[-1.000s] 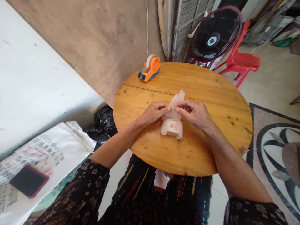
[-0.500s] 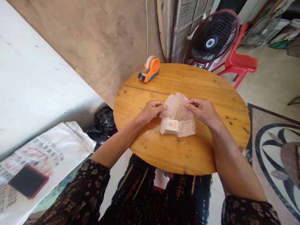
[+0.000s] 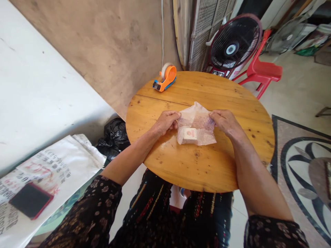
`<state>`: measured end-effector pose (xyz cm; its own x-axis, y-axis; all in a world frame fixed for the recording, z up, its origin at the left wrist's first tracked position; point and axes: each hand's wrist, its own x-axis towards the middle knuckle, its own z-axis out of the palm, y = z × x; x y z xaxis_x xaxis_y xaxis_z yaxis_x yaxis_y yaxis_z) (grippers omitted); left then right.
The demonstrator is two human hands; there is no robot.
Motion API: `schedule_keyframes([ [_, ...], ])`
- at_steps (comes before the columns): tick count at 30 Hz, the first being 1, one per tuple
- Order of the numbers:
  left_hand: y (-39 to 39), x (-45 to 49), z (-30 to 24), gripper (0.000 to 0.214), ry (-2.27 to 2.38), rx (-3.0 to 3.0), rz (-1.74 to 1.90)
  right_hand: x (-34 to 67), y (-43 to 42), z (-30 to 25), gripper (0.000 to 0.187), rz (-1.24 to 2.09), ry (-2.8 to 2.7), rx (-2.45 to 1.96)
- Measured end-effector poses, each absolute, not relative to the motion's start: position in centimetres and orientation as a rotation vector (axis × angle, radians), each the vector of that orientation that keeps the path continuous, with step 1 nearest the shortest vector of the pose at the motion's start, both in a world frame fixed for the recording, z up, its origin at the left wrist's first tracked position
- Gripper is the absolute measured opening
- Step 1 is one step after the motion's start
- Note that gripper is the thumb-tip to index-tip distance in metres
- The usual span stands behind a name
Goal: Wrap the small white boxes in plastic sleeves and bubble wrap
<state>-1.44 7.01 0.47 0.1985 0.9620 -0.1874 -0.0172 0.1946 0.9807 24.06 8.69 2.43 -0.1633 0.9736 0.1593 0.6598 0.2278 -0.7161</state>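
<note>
Pinkish, see-through wrap point(image 3: 195, 115) spreads over the middle of the round wooden desk point(image 3: 193, 172), its far edge rising to a crumpled point. Toward its near left part sits a small pale box point(image 3: 190, 133) with a reddish print on top — whether a layer of the wrap covers that print, I cannot tell. Both hands are pinched narrow on the wrap: the left hand point(image 3: 167, 122) grips its left edge between thumb and fingers, the right hand point(image 3: 224, 121) its right edge, so that the box lies between them, touched by neither.

Well beyond the hands, at the desk's far left rim, rests an orange and blue tape dispenser point(image 3: 168, 78) with a roll in it, a white cord point(image 3: 162, 34) hanging down the brown board point(image 3: 116, 51) just behind. Past the far right rim stands a dark fan point(image 3: 231, 50) — close enough to crowd that side — with a red chair point(image 3: 266, 70) beside it and a woven panel point(image 3: 205, 34) to its left. A black plastic bag point(image 3: 116, 136) fills the gap left of the desk, near a white printed sack point(image 3: 74, 151) on which a red-edged phone-like object point(image 3: 31, 200) lies. Patterned dark trousers point(image 3: 147, 203) reach under the near rim.
</note>
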Motion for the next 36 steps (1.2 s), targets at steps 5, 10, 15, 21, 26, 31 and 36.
schedule_keyframes([
  [5, 7.0, -1.2, 0.1, 0.012, 1.132, 1.355, 1.138, 22.6, 7.9, 2.7, 0.025, 0.456, -1.958, -1.438],
  [10, 7.6, -0.9, -0.6, 0.034, 1.156, 1.517, 1.263, 21.0, 7.4, 2.1, 0.044, 0.269, -1.910, -1.280],
  [15, 7.7, -1.1, -0.7, 0.028, 1.203, 1.770, 1.405, 20.8, 7.2, 1.9, 0.034, 0.020, -1.900, -1.196],
  [21, 7.9, -0.8, -1.0, 0.030, 1.193, 1.698, 1.358, 20.6, 7.0, 1.9, 0.033, -0.014, -1.929, -1.197],
  [26, 7.8, -0.4, -0.9, 0.021, 1.130, 1.735, 1.383, 19.8, 6.4, 2.1, 0.047, 0.069, -1.951, -1.127],
  [31, 7.0, -0.3, -0.2, 0.014, 1.007, 1.892, 1.445, 19.6, 6.3, 2.0, 0.058, 0.134, -1.912, -1.126],
  [36, 6.7, -0.8, 0.5, 0.015, 0.991, 1.952, 1.473, 19.9, 6.4, 2.3, 0.021, 0.101, -1.844, -1.078],
])
